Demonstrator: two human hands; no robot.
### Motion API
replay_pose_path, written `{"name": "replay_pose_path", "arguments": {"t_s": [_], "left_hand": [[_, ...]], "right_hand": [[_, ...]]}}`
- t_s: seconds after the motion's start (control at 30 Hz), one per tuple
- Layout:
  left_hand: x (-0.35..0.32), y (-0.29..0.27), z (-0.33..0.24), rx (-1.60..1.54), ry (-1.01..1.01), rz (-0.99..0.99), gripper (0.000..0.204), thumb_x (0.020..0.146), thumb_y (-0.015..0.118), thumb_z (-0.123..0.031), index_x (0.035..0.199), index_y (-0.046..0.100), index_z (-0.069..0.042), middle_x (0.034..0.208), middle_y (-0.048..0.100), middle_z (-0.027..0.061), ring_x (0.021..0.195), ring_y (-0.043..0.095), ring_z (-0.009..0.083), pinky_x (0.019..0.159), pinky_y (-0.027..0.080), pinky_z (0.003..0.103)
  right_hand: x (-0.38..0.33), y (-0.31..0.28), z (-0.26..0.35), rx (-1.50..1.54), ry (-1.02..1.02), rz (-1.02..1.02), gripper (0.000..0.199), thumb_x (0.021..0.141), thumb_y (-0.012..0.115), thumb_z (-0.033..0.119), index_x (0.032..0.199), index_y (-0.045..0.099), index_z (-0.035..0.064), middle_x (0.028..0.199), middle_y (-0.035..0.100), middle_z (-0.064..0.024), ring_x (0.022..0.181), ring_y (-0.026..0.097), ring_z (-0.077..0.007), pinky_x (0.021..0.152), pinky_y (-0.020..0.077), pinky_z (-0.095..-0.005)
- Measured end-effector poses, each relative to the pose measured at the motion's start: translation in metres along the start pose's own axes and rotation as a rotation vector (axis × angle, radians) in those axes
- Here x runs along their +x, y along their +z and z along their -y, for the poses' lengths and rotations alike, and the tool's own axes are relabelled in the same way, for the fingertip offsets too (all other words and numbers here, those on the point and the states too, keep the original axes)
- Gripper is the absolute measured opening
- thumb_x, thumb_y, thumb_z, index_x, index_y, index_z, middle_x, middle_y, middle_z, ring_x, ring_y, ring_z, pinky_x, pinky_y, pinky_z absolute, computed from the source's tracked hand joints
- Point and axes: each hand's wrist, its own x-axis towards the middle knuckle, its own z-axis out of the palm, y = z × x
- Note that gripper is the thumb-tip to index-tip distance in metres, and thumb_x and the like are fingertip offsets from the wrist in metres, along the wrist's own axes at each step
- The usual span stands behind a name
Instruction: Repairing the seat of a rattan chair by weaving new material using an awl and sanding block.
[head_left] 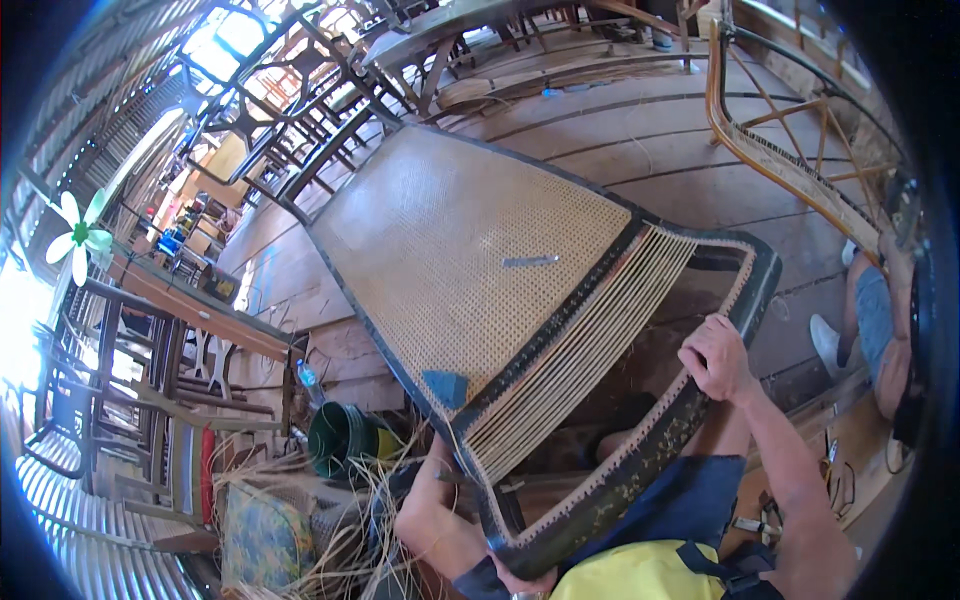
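A long dark wooden chair frame (640,462) with woven cane lies across my lap and slants away to the far left. A fine cane panel (470,230) fills its far part. Nearer to me, a row of pale cane strands (590,345) runs side by side across the frame, with an open gap beyond. My right hand (715,357) is closed over the near rail, its fingers curled round the edge. At the near left corner my left hand (525,582) grips the frame from below, partly hidden. A blue block (445,388) and a thin metal strip (530,261) rest on the panel.
Loose cane strips (350,530) spread at lower left beside a green bucket (338,438) and a plastic bottle (308,378). Stacked wooden frames stand left and far. A caned chair frame (770,150) and another person's leg (872,320) are at right. Tools (765,520) lie by my right arm.
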Motion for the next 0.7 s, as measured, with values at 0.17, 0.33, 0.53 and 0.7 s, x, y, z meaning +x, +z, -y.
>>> {"name": "replay_pose_path", "arguments": {"t_s": [0.17, 0.33, 0.53, 0.7], "left_hand": [[0.013, 0.000, 0.002, -0.110, 0.049, 0.059, 0.065, 0.087, 0.042, -0.070, 0.126, 0.061, -0.021, 0.132, 0.061, 0.0086, 0.120, 0.055, 0.0359, 0.107, 0.036, 0.060], [0.000, 0.012, -0.002, -0.138, 0.092, 0.036, 0.067, 0.087, 0.042, -0.071, 0.127, 0.061, -0.021, 0.133, 0.061, 0.0089, 0.121, 0.055, 0.0363, 0.108, 0.035, 0.060], [-0.008, 0.014, -0.003, -0.173, 0.125, 0.065, 0.068, 0.088, 0.041, -0.072, 0.129, 0.060, -0.021, 0.134, 0.061, 0.0093, 0.123, 0.054, 0.0368, 0.109, 0.034, 0.060], [-0.003, 0.004, -0.001, -0.226, 0.130, 0.206, 0.071, 0.088, 0.040, -0.073, 0.132, 0.059, -0.021, 0.136, 0.060, 0.0098, 0.126, 0.052, 0.0381, 0.111, 0.032, 0.061]], "right_hand": [[0.003, 0.001, 0.005, 0.003, 0.056, 0.016, 0.014, 0.081, 0.065, 0.012, 0.071, 0.064, 0.0026, 0.073, 0.063, -0.0123, 0.077, 0.057, -0.0312, 0.085, 0.0447, -0.0418], [-0.001, 0.004, 0.001, 0.014, 0.067, 0.005, 0.014, 0.083, 0.064, 0.013, 0.073, 0.065, 0.0036, 0.073, 0.063, -0.0114, 0.079, 0.059, -0.0306, 0.088, 0.0447, -0.0415], [-0.007, 0.013, 0.000, -0.029, 0.089, -0.095, 0.020, 0.086, 0.062, 0.014, 0.068, 0.061, 0.0037, 0.072, 0.063, -0.0115, 0.076, 0.058, -0.0298, 0.086, 0.0448, -0.0414], [-0.011, 0.016, 0.001, -0.037, 0.075, -0.094, 0.021, 0.087, 0.061, 0.014, 0.069, 0.062, 0.0022, 0.073, 0.063, -0.0119, 0.077, 0.059, -0.0296, 0.085, 0.0449, -0.0407]]}}
